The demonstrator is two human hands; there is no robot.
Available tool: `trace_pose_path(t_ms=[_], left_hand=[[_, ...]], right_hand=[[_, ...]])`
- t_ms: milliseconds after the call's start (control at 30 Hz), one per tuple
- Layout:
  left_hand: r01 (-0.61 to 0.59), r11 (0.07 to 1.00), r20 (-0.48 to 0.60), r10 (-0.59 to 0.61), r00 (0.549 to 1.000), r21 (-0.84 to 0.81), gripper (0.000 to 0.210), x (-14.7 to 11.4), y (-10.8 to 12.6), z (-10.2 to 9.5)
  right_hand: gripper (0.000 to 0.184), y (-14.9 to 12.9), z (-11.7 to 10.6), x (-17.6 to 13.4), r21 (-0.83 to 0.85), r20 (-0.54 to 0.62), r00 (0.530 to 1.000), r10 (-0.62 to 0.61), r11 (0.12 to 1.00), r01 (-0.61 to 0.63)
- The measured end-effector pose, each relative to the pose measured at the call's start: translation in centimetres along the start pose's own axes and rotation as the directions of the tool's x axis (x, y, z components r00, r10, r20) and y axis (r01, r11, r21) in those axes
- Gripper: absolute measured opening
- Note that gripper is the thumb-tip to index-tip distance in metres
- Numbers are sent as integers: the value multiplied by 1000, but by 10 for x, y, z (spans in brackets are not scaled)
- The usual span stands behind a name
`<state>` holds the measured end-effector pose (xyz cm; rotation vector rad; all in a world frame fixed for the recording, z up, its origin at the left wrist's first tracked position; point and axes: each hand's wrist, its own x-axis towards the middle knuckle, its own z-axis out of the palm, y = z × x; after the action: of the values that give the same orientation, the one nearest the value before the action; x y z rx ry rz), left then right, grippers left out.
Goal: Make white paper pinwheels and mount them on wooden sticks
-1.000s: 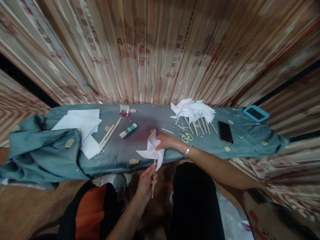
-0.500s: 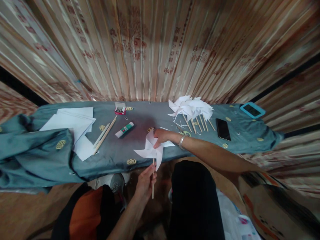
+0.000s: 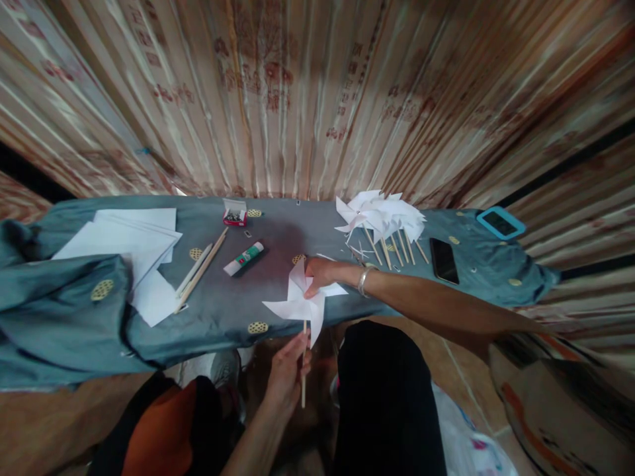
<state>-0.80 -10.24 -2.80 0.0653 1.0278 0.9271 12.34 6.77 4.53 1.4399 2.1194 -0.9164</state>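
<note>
A white paper pinwheel (image 3: 297,307) on a thin wooden stick (image 3: 303,390) is at the table's near edge. My left hand (image 3: 289,367) is closed round the stick just below the paper blades. From the right, my right hand (image 3: 321,272) grips the pinwheel near its middle, the thumb on the front of the paper and the other fingers mostly hidden behind. White paper (image 3: 336,289) shows beside that hand. Left of the pinwheel lies a glue stick (image 3: 244,258) with a green label.
Several finished pinwheels (image 3: 380,215) lie at the back right, near a black phone (image 3: 444,260) and a blue-framed device (image 3: 501,223). Paper sheets (image 3: 124,238), wooden sticks (image 3: 201,270) and a small red box (image 3: 235,215) are on the left of the cloth-covered table (image 3: 208,330).
The view has shifted slightly, and things on the left sit a bit further left. Both hands keep their hold on the pinwheel, with almost no movement.
</note>
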Motion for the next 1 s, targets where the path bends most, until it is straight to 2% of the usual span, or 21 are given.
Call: trace_pose_path(t_ms=[333, 567, 1000], left_hand=[[9, 1000, 10, -9, 1000, 17, 51, 1, 0, -2], [4, 1000, -2, -4, 1000, 1, 41, 2, 0, -1], [-40, 998, 31, 41, 999, -40, 31, 3, -4, -3]], right_hand=[[28, -1, 2, -3, 24, -14, 1000, 10, 1000, -10], [28, 0, 5, -8, 44, -38, 999, 19, 999, -18], [32, 1, 9, -7, -28, -82, 995, -56, 998, 54]])
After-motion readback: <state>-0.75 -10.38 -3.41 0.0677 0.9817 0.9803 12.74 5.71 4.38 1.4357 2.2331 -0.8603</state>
